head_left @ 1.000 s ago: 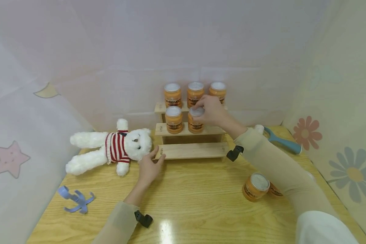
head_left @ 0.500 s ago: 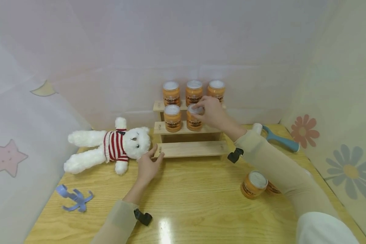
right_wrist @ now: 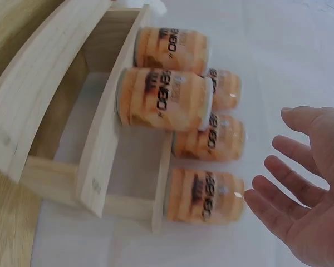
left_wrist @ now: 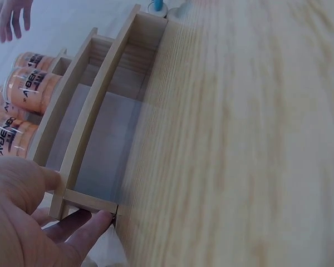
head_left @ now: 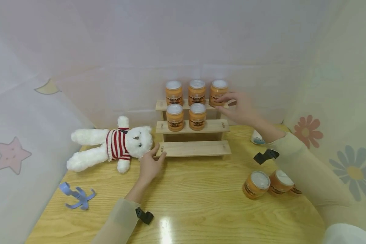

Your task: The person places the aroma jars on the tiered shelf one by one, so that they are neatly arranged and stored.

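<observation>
A three-step wooden rack [head_left: 198, 149] stands by the back wall. Three orange jars with silvery lids line its top step, among them a right-hand jar [head_left: 217, 93]. On the middle step stand a left jar [head_left: 175, 118] and a second jar [head_left: 197, 118]; its right part is bare, as is the bottom step. My left hand [head_left: 150, 166] grips the bottom step's left end, thumb on the board and fingers at the side piece in the left wrist view. My right hand [head_left: 243, 107] hangs right of the rack, fingers spread and apart from the jars [right_wrist: 206, 194] in the right wrist view.
A white plush bear [head_left: 119, 144] in a striped sweater lies left of the rack. A blue hook stand [head_left: 79, 198] is at the front left. Several orange jars, one in front [head_left: 253, 186], stand at the right. A white object [head_left: 257, 137] is partly behind the right forearm.
My right hand has let go of the second jar on the middle step and moved right, away from it. The jar stays upright there. My left hand keeps its grip on the rack.
</observation>
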A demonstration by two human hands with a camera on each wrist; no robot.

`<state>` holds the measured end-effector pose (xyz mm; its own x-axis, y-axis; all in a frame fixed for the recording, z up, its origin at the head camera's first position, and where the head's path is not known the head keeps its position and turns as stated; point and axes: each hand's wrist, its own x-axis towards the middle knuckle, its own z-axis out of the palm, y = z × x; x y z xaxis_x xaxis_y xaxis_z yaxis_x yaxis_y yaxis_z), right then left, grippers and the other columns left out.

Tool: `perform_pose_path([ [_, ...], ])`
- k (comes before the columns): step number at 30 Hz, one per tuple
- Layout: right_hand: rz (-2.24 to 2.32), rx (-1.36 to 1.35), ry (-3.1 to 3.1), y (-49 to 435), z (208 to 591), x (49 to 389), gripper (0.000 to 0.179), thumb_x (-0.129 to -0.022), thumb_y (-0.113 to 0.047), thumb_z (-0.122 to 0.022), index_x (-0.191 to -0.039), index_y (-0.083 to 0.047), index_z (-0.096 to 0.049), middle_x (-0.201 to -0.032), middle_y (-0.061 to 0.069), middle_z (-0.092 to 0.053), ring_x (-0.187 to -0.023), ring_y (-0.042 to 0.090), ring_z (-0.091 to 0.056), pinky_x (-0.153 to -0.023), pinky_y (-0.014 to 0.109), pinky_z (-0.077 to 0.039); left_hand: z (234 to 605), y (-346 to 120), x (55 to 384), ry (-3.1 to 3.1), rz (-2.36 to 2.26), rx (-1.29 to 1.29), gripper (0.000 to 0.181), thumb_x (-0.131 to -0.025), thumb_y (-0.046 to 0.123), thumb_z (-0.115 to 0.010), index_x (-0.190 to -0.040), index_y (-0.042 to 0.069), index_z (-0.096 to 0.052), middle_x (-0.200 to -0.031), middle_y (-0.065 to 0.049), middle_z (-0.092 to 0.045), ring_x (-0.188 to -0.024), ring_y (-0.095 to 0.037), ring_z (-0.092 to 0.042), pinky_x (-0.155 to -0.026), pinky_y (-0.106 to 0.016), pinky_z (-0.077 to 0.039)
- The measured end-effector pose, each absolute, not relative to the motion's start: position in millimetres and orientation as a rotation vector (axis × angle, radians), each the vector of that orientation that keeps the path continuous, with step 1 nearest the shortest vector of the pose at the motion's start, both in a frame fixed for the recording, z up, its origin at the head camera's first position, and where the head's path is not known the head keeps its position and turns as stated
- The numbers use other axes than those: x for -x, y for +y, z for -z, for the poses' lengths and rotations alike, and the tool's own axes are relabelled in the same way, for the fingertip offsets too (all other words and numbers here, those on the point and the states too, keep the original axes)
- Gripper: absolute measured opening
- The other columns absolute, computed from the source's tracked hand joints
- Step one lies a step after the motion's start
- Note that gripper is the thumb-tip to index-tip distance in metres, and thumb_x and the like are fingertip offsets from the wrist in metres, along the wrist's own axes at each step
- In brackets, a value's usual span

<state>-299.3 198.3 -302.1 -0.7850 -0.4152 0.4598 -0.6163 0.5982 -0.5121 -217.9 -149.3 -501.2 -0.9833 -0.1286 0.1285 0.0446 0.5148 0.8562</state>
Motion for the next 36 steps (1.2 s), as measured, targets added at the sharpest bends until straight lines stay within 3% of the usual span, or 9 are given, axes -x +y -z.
perform_pose_path([
  [9, -0.872, -0.835, -2.619, 255.7, 300.1, 262.3, 0.022, -0.099, -0.014, -0.077, -0.119, -0.006, -0.08, -0.113, 0.013, -0.076, -0.104, 0.029, -0.072, -0.085, 0.023, -0.063, 502.5, -149.7, 215.0, -2.58, 1.49, -0.076, 0.06, -0.105, 0.03, -0.071, -0.156, 0.008, -0.052, -0.159, -0.012, -0.054, -0.11, -0.034, -0.078, -0.087, -0.039, -0.066],
  [13, -0.804, -0.964, -2.582, 275.5, 309.7, 249.5, 0.025, -0.094, -0.007, -0.081, -0.119, -0.008, -0.08, -0.111, 0.009, -0.078, -0.097, 0.025, -0.074, -0.081, 0.031, -0.066, 502.6, -149.2, 215.3, -2.579, 1.478, -0.078, 0.059, -0.104, 0.03, -0.072, -0.155, 0.008, -0.053, -0.158, -0.011, -0.055, -0.108, -0.033, -0.079, -0.087, -0.04, -0.066],
  [21, -0.648, -1.167, -2.59, 304.1, 346.3, 229.2, 0.037, -0.089, -0.012, -0.087, -0.122, -0.025, -0.077, -0.116, -0.01, -0.077, -0.096, 0.002, -0.072, -0.081, 0.027, -0.065, 502.5, -149.6, 215.1, -2.573, 1.466, -0.073, 0.058, -0.104, 0.028, -0.072, -0.155, 0.007, -0.054, -0.157, -0.012, -0.057, -0.107, -0.032, -0.079, -0.087, -0.042, -0.066],
  [29, -0.792, -1.362, -2.726, 317.0, 371.9, 203.9, 0.047, -0.092, -0.02, -0.087, -0.134, -0.029, -0.069, -0.128, -0.004, -0.072, -0.113, 0.003, -0.066, -0.083, 0.028, -0.064, 502.7, -148.9, 215.6, -2.573, 1.476, -0.086, 0.058, -0.104, 0.029, -0.072, -0.155, 0.008, -0.053, -0.157, -0.012, -0.056, -0.109, -0.033, -0.078, -0.085, -0.039, -0.067],
  [36, -0.812, -1.377, -2.863, 323.8, 382.6, 188.8, 0.043, -0.091, -0.038, -0.086, -0.13, -0.031, -0.069, -0.127, -0.005, -0.071, -0.11, 0.004, -0.066, -0.078, 0.029, -0.064, 502.3, -149.5, 215.4, -2.566, 1.483, -0.084, 0.057, -0.104, 0.028, -0.072, -0.154, 0.008, -0.055, -0.156, -0.012, -0.057, -0.107, -0.032, -0.079, -0.082, -0.035, -0.067],
])
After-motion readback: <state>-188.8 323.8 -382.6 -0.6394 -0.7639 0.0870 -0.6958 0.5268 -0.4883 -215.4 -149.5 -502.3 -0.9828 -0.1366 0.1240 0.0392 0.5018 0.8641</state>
